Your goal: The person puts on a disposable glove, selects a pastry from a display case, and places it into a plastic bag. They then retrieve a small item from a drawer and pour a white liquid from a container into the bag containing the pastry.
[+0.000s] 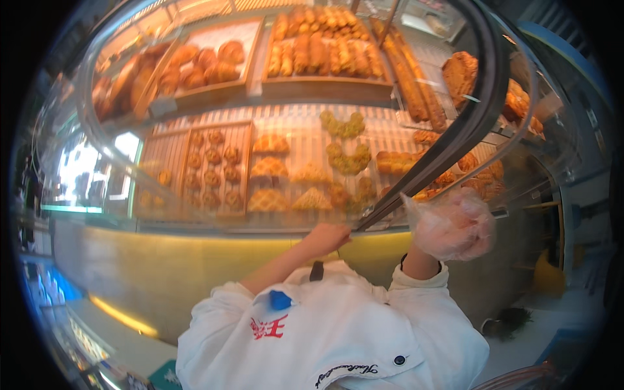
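My bare left hand [327, 239] is at the lower front edge of the glass display case, beside the foot of a dark frame post [414, 183]. Its fingers are curled; whether they grip the edge cannot be made out. A loose, clear plastic glove covers my right hand [456, 225], raised to the right of the post with fingers folded in and nothing visible in them. Behind the glass, the lower shelf holds green-topped curved pastries [348, 158], pale-topped buns [269, 167] and a wooden tray [248, 168] of small round pastries [212, 174].
On the upper shelf are wooden trays of stick-shaped pastries [317, 53] and glazed rolls [207, 66], with long loaves [409, 78] beside them. Large brown breads [459, 75] are at the right. A yellow-lit counter front [195, 263] runs below the case. A potted plant [512, 319] is at lower right.
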`<state>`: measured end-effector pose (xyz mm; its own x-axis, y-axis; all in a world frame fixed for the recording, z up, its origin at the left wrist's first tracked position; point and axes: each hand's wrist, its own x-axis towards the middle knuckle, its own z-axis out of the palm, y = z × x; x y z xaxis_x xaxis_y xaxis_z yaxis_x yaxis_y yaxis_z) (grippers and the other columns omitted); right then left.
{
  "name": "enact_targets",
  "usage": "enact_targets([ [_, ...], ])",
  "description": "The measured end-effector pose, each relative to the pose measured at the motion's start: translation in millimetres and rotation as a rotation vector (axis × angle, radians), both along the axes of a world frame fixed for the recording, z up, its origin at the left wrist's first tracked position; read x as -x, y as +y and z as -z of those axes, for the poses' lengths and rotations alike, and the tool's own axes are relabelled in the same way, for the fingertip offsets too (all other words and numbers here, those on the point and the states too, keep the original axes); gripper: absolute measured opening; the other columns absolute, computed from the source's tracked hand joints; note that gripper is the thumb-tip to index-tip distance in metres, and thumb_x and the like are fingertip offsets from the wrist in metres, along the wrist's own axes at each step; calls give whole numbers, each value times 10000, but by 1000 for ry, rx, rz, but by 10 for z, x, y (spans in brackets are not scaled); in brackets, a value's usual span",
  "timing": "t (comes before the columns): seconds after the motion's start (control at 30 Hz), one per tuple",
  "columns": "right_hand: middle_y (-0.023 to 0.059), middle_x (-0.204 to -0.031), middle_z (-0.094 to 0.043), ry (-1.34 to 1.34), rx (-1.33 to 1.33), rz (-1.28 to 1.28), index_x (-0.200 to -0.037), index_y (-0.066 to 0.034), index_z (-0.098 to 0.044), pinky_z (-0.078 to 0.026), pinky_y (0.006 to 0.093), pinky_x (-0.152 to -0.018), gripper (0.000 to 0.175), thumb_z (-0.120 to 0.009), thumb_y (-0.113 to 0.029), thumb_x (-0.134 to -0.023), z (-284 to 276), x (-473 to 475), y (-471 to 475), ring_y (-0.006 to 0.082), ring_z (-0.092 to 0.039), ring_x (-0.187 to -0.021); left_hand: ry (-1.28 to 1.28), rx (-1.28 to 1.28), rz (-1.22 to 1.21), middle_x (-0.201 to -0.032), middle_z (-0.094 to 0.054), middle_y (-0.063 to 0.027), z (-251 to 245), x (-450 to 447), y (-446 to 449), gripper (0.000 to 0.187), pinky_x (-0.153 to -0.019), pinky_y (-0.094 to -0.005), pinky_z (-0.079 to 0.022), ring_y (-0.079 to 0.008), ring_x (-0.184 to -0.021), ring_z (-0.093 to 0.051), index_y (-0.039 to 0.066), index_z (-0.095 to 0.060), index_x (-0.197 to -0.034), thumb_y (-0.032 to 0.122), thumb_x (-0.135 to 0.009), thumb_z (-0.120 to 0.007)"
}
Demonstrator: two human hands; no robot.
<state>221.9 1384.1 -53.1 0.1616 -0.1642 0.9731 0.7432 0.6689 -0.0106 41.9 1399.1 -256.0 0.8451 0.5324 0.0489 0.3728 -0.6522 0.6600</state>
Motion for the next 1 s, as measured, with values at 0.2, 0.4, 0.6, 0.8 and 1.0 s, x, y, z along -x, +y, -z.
enact_targets([
  [0.2, 157, -792, -530, -57, 42, -51, -1089, 5, -454, -529, 354, -533, 280, -313, -202, -965, 107, 57, -46, 234, -545, -617, -326, -59, -241, -682, -539, -128, -94, 43, 72, 136, -581, -429, -440, -341, -663, -555, 43, -560, -788, 171, -826, -585],
  [0.4, 153, -776, -559, -114, 144, 54, -1075, 28, -476, -548, 356, -635, 279, -313, -163, -952, 191, 119, -233, 234, -580, -630, -374, 93, -189, -822, -550, -87, -82, 2, -87, 345, -685, -401, -450, -287, -831, -565, 102, -573, -1040, -17, -720, -529],
  [0.6, 172, -946, -587, -197, 615, 335, -1071, 44, -508, -512, 354, -756, 227, -409, -106, -932, 185, 128, -783, 259, -598, -808, -208, 69, 152, -836, -542, -54, 176, 47, -307, 104, -722, -376, -423, -255, -854, -552, 96, -598, -824, 192, -791, -616],
  [0.8, 147, -1155, -514, -145, 942, 866, -1186, -5, -496, -393, 414, -961, 297, -483, -121, -912, 110, -60, -1467, 272, -483, -1129, -316, 108, 304, -736, -536, -63, 67, -202, -572, 245, -710, -377, -413, -263, -755, -554, 76, -598, -693, 291, -807, -628],
  [1.0, 130, -1327, -388, 620, 992, 452, -1258, -49, -445, -329, 424, -1027, 378, -518, -156, -903, 552, -485, -2089, 266, -390, -1233, -201, 284, 447, -840, -594, -84, -354, -548, -1015, 123, -739, -374, -432, -280, -748, -559, 67, -642, -860, 164, -845, -568],
])
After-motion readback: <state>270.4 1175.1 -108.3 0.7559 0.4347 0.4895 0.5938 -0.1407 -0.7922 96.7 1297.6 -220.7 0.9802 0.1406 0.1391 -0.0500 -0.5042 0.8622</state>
